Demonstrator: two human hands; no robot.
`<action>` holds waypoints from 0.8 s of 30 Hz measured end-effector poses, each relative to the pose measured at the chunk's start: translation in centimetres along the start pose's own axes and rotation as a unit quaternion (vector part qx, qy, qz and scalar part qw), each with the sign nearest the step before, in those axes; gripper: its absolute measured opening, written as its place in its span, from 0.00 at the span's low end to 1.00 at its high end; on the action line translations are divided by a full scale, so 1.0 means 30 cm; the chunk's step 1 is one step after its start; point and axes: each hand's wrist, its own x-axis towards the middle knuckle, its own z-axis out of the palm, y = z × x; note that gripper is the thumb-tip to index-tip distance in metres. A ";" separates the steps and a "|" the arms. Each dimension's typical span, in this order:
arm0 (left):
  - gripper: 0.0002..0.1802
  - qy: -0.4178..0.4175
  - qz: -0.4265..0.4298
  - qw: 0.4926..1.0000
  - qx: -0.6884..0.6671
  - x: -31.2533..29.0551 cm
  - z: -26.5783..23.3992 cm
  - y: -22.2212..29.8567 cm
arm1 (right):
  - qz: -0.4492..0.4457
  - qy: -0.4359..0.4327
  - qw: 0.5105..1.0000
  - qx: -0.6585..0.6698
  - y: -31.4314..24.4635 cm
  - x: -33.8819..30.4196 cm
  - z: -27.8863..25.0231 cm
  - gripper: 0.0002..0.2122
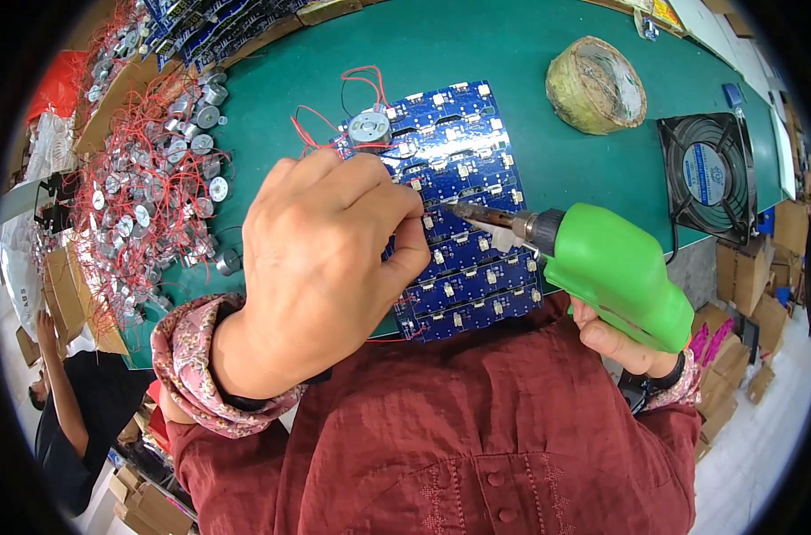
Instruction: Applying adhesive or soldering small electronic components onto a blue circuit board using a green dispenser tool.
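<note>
Your right hand (624, 343) grips the soldering gun (615, 276), your left hand (321, 250) pinches, contents unclear, over circuit boards (472, 281); soldering seems under way, many motors (142, 215) left.

A black square plastic fan (710, 178) bears a round blue label (703, 173) with pale print around a central emblem. A translucent white plastic bag (18, 267) carries dark capital letters running sideways. Markings on the blue rectangular circuit boards (463, 267) are too fine to read
</note>
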 end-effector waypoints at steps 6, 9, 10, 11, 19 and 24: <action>0.08 -0.001 -0.007 1.000 -0.001 0.002 -0.002 0.002 | -0.048 0.003 0.998 -0.026 0.021 0.005 0.009 0.11; 0.07 0.001 -0.008 1.000 0.001 0.005 0.000 0.002 | -0.081 0.007 0.997 -0.006 0.038 0.008 -0.011 0.10; 0.07 0.001 -0.008 1.000 0.002 0.004 -0.001 0.002 | -0.081 0.006 0.997 -0.006 0.030 0.010 -0.013 0.10; 0.07 -0.003 -0.012 1.000 0.002 0.005 -0.002 0.001 | -0.048 0.008 0.998 0.034 0.015 0.015 -0.016 0.09; 0.08 -0.060 -0.013 0.995 -0.074 0.005 -0.053 -0.041 | 0.039 0.027 0.990 0.133 0.006 0.010 -0.029 0.08; 0.13 -0.104 -0.083 0.952 -0.277 -0.034 -0.131 -0.087 | 0.067 0.051 0.981 0.176 0.002 -0.011 -0.046 0.12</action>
